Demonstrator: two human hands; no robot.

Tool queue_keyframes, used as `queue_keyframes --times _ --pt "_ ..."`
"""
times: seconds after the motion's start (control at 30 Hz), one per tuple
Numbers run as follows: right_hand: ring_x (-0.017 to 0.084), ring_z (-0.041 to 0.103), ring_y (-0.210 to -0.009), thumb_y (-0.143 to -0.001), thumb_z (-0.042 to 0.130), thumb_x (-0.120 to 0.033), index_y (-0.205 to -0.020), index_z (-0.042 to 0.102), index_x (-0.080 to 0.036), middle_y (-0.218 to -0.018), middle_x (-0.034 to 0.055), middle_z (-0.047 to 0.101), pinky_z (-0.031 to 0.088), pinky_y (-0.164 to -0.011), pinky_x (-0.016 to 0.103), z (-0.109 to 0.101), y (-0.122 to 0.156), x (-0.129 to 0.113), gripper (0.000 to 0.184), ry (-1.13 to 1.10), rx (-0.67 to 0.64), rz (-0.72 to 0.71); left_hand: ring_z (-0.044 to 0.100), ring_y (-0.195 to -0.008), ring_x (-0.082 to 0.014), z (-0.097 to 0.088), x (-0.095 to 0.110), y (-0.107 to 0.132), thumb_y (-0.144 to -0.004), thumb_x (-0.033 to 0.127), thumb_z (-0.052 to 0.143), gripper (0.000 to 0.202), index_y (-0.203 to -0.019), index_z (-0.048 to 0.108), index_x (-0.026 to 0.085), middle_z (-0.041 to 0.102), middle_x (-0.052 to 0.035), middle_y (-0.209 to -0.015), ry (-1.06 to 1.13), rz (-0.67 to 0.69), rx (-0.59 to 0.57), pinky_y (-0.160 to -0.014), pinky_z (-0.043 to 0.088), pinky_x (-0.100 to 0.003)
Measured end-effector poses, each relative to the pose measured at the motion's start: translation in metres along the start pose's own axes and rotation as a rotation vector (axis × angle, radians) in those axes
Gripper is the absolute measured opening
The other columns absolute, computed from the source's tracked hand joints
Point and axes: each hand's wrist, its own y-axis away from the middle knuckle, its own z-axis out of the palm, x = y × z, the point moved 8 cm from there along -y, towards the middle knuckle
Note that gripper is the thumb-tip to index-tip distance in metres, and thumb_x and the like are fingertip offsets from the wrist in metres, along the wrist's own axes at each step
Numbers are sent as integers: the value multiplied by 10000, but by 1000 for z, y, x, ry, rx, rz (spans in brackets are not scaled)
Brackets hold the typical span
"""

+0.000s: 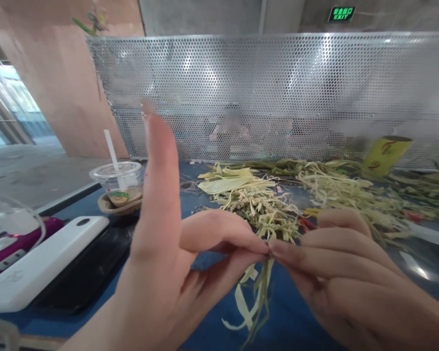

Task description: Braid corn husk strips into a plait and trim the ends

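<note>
My left hand [161, 258] pinches a small bundle of pale green plant strips [258, 297], which look like dried corn husk; one of its digits points straight up. The fingertips of my right hand [336, 263] close on the same bundle, touching the left fingertips. Several strands hang down below the pinch over the blue tabletop [289, 317]. Just beyond the hands lies a heap of curled, shredded husk [263, 204], partly hidden by the fingers. Wider pale husk leaves [227, 183] lie behind that heap.
Loose husk strips [336, 190] spread at the right, near a yellow box [386, 156]. At the left are a clear cup with a straw [119, 170], a white power bank [47, 263], a black phone [88, 268] and a magenta device [51, 226]. A perforated metal screen [256, 83] stands behind.
</note>
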Motion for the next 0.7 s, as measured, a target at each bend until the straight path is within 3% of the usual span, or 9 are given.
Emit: queue_keyframes --times 0.13,0.4,0.5,0.7 --pt "121 618 -652 -805 558 -140 -660 566 -216 -777 -40 684 485 -790 318 3 -14 -4 164 1 -53 -2 637 -616 -132 -5 -8 1 -642 0 647 1135 -1378 -165 294 625 80 -645 11 -40 7 -634 575 -237" --pt "101 598 -595 -796 489 -59 -595 522 -203 -677 -7 649 505 -586 258 12 -31 -3 249 -161 -183 -95 606 -627 -148 3 -22 1 -626 8 627 1090 -1400 -125 164 558 53 -594 143 -88 37 -662 560 -277" --pt "104 600 -619 -745 509 0 -632 517 -182 -730 13 670 505 -596 269 9 -29 -3 214 -215 -115 -105 589 -611 -148 5 -25 1 -630 3 602 1060 -1405 -104 155 525 58 -578 147 -120 53 -672 548 -296" --pt "116 603 -673 -686 556 25 -725 518 -164 -793 14 685 509 -706 317 6 -22 -3 197 -218 23 -88 561 -589 -135 5 -20 2 -603 -16 580 1077 -1405 -93 232 493 70 -601 60 -28 83 -661 531 -311"
